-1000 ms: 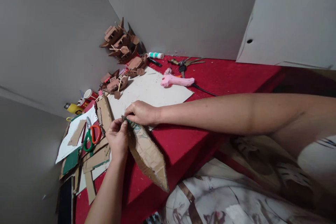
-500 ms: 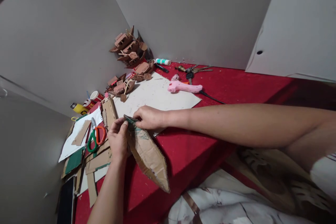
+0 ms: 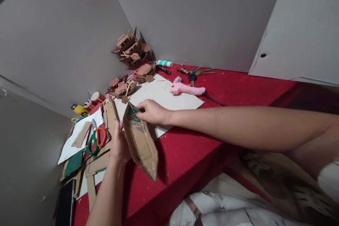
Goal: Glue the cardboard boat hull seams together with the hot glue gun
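A cardboard boat hull (image 3: 142, 142), pointed at both ends, is held above the red table with its hollow inside facing me. Green print marks the inside of its far end. My right hand (image 3: 154, 112) pinches the hull's right edge near that far tip, thumb inside. Against the hull's left side lies my left hand (image 3: 120, 144), its fingers partly hidden behind the cardboard.
A pink hot glue gun (image 3: 186, 89) with a black cord lies on white paper (image 3: 161, 95). Scissors (image 3: 96, 137) with green and orange handles rest among cardboard scraps at left. Several brown model boats (image 3: 129, 49) stand by the wall, near a white tube (image 3: 165, 63) and keys (image 3: 192, 74).
The hull has turned and tipped so its inside shows more, and its near tip has swung left. My left thumb has left the far end; my left hand now supports the side.
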### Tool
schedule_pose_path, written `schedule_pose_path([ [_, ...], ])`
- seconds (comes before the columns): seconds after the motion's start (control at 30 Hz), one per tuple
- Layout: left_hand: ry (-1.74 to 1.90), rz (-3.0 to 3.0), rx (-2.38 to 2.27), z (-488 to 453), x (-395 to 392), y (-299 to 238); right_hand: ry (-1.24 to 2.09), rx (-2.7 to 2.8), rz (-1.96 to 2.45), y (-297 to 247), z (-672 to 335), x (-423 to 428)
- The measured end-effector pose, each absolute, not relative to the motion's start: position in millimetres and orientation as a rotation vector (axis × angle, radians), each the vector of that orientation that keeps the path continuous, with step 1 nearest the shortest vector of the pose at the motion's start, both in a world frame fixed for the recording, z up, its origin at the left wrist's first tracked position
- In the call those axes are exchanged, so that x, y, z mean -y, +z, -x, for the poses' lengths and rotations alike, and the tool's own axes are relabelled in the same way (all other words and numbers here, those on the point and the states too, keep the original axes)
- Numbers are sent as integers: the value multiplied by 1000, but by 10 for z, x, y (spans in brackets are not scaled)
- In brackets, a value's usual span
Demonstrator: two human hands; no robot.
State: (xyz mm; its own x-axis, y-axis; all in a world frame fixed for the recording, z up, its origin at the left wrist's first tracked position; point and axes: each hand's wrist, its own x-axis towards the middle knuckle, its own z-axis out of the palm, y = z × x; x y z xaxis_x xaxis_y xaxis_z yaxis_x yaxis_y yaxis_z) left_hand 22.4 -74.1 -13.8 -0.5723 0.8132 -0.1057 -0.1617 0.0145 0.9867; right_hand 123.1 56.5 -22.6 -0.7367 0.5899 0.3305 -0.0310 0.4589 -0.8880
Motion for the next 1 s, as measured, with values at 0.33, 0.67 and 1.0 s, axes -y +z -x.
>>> schedule_pose_path([
  [0.33, 1446, -504, -1429, -371, 775, -147, 1353, 2057, 417, -153, -1304, -459],
  [0.67, 1471, -526, -1499, -289, 778, -236, 2111, 1913, 285, -171, -1308, -432],
  [1.0, 1938, -787, -1799, -66, 803, -213, 1842, 1991, 307, -201, -1237, -543],
])
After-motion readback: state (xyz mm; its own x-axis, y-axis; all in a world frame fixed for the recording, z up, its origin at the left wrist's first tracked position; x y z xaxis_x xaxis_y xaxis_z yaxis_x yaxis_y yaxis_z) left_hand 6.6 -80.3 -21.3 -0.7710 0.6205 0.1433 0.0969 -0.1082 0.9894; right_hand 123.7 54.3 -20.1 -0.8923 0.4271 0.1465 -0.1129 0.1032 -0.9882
